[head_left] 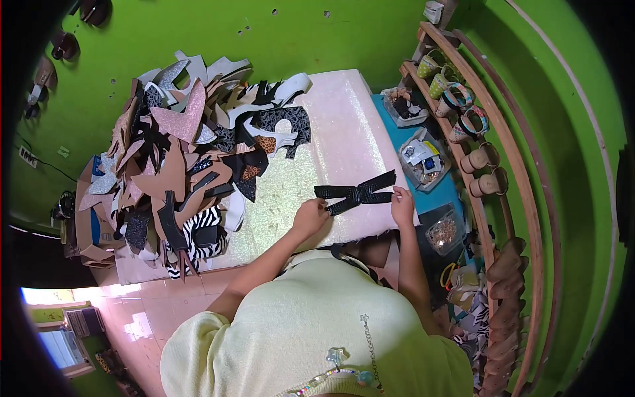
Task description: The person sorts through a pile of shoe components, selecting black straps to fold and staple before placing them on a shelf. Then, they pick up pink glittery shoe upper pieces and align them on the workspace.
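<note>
- A glittery pale sheet (344,126) is covering the bench, which is standing against a bright green wall (198,33)
- A big heap of cut shoe pieces (185,159) in pink glitter, brown, black, zebra and leopard print is spreading over the bench's left half and hanging over its left edge
- Clear tubs of small trimmings (423,159) are sitting along the bench's right edge on a blue strip, and a curved wooden rack (503,152) beside them is carrying cups and spools
- Black straps (357,192) are lying crossed like a bow near the bench's front edge, towards its right corner
- The left hand (309,215) is reaching in from the front edge, fingers curled and pinching the straps' lower left end
- The right hand (401,202) is resting at the straps' right end, fingertips closed lightly on it, forearm running straight back to the body
- The person, in a pale yellow top (311,324), is leaning over the front edge
</note>
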Demonstrator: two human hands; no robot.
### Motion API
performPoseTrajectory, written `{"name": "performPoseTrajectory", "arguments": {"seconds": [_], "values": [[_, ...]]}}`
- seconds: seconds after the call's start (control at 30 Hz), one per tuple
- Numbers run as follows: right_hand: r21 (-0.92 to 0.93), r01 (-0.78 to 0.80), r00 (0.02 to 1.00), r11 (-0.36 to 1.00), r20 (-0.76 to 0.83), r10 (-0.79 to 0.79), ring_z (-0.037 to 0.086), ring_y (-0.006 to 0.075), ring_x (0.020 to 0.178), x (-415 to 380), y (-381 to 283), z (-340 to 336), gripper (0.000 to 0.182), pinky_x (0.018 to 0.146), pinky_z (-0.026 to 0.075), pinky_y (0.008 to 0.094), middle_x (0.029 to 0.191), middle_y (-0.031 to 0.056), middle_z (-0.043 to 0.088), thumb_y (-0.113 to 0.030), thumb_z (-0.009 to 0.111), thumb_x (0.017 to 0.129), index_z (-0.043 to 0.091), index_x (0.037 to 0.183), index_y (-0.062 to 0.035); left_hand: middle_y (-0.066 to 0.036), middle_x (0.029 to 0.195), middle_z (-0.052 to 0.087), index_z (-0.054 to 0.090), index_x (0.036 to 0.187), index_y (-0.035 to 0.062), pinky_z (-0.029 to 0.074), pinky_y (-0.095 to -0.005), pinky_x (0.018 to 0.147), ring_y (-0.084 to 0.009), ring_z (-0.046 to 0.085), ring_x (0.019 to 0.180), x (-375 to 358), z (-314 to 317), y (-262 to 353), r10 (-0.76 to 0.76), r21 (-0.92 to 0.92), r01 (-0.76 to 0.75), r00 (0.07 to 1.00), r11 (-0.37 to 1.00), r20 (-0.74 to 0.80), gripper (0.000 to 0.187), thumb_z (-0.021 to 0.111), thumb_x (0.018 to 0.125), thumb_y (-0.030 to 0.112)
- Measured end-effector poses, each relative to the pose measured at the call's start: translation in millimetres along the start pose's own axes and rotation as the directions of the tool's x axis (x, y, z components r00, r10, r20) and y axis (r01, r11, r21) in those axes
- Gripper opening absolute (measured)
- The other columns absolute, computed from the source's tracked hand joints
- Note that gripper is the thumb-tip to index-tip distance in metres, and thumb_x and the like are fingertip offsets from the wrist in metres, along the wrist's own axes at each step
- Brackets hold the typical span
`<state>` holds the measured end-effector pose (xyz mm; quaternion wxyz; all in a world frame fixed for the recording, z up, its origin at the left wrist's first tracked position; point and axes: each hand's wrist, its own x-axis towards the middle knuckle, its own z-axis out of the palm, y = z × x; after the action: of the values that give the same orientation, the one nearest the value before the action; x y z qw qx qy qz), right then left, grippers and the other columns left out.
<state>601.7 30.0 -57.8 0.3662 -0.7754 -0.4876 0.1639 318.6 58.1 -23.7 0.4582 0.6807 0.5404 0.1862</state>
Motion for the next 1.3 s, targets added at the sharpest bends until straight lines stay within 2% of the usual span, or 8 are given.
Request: {"name": "performPoseTrajectory", "arguments": {"seconds": [0.03, 0.07, 0.1, 0.23, 0.37, 0.7, 0.97, 1.3], "values": [[0.000, 0.002, 1.000, 1.000, 0.001, -0.002, 0.054, 0.0310, 0.088, -3.2, -8.4, -4.5, 0.024, 0.081, 0.043, 0.0375, 0.091, 0.0143, 0.057, -0.009, 0.060, 0.073, 0.062, 0.096, -0.0039, -0.017, 0.092, 0.061, 0.059, 0.099, -0.0005, 0.049, -0.0363, 0.074, -0.0295, 0.060, 0.085, -4.5, -0.8, 8.4, 0.084, 0.138, -0.078, 0.996, 0.987, -0.040, 0.034, 0.066, 0.071, 0.018], [-0.097, 0.120, 0.992, 0.988, 0.039, -0.116, 0.051, 0.0299, 0.093, -7.0, -17.1, -8.6, 0.027, 0.084, 0.040, 0.0381, 0.095, 0.0119, 0.054, -0.012, 0.064, 0.070, 0.062, 0.097, -0.0065, -0.016, 0.094, 0.060, 0.057, 0.101, 0.0006, 0.049, -0.0379, 0.074, -0.0301, 0.058, 0.088, -6.7, 0.7, 13.1, 0.172, 0.277, -0.147, 0.983, 0.950, -0.068, 0.037, 0.067, 0.070, 0.019], [-0.187, 0.237, 0.971, 0.953, 0.087, -0.224, 0.047, 0.0287, 0.099, -9.9, -25.4, -11.3, 0.031, 0.088, 0.038, 0.0387, 0.100, 0.0095, 0.052, -0.015, 0.068, 0.067, 0.062, 0.097, -0.0091, -0.016, 0.094, 0.060, 0.057, 0.101, 0.0006, 0.049, -0.0379, 0.074, -0.0301, 0.058, 0.088, -6.3, 4.2, 13.8, 0.172, 0.276, -0.146, 0.983, 0.950, -0.070, 0.037, 0.067, 0.070, 0.019], [-0.318, 0.260, 0.956, 0.912, 0.215, -0.198, 0.039, 0.0250, 0.106, -15.4, -45.9, -10.6, 0.040, 0.090, 0.033, 0.0408, 0.107, 0.0022, 0.047, -0.022, 0.074, 0.060, 0.063, 0.098, -0.0157, -0.014, 0.091, 0.056, 0.058, 0.095, 0.0020, 0.048, -0.0399, 0.073, -0.0310, 0.055, 0.087, 0.3, 21.2, 10.5, 0.292, 0.437, -0.259, 0.956, 0.861, -0.009, 0.034, 0.068, 0.069, 0.022], [-0.404, 0.289, 0.947, 0.868, 0.251, -0.198, 0.041, 0.0248, 0.101, -15.2, -55.8, -8.1, 0.039, 0.088, 0.033, 0.0403, 0.100, 0.0040, 0.047, -0.023, 0.074, 0.060, 0.063, 0.096, -0.0150, -0.011, 0.089, 0.054, 0.057, 0.097, 0.0054, 0.047, -0.0389, 0.070, -0.0282, 0.054, 0.084, 9.7, 37.7, 2.9, 0.338, 0.582, -0.279, 0.941, 0.763, 0.009, 0.036, 0.068, 0.068, 0.025], [-0.424, 0.471, 0.881, 0.773, 0.265, -0.392, 0.043, 0.0235, 0.094, -16.3, -52.1, -6.9, 0.032, 0.083, 0.033, 0.0401, 0.095, 0.0048, 0.046, -0.026, 0.072, 0.063, 0.063, 0.092, -0.0157, -0.007, 0.092, 0.052, 0.057, 0.099, 0.0090, 0.042, -0.0377, 0.071, -0.0241, 0.050, 0.088, 10.5, 60.7, 13.6, 0.351, 0.623, -0.193, 0.926, 0.758, -0.140, 0.032, 0.063, 0.072, 0.024], [-0.408, 0.537, 0.842, 0.739, 0.313, -0.439, 0.044, 0.0226, 0.091, -11.1, -45.8, -5.6, 0.030, 0.081, 0.034, 0.0391, 0.091, 0.0035, 0.047, -0.024, 0.072, 0.063, 0.062, 0.091, -0.0156, -0.005, 0.089, 0.050, 0.058, 0.100, 0.0125, 0.041, -0.0364, 0.067, -0.0225, 0.049, 0.085, 13.0, 74.3, 7.6, 0.388, 0.679, -0.138, 0.892, 0.721, -0.231, 0.024, 0.052, 0.076, 0.016], [-0.289, 0.536, 0.838, 0.793, 0.294, -0.459, 0.045, 0.0228, 0.095, -5.9, -38.8, -13.1, 0.039, 0.087, 0.030, 0.0402, 0.096, 0.0025, 0.052, -0.023, 0.074, 0.061, 0.062, 0.096, -0.0134, -0.008, 0.092, 0.053, 0.058, 0.102, 0.0085, 0.044, -0.0371, 0.070, -0.0250, 0.051, 0.086, 7.9, 70.2, 1.7, 0.380, 0.603, -0.160, 0.889, 0.781, -0.257, 0.030, 0.059, 0.073, 0.017]]}}
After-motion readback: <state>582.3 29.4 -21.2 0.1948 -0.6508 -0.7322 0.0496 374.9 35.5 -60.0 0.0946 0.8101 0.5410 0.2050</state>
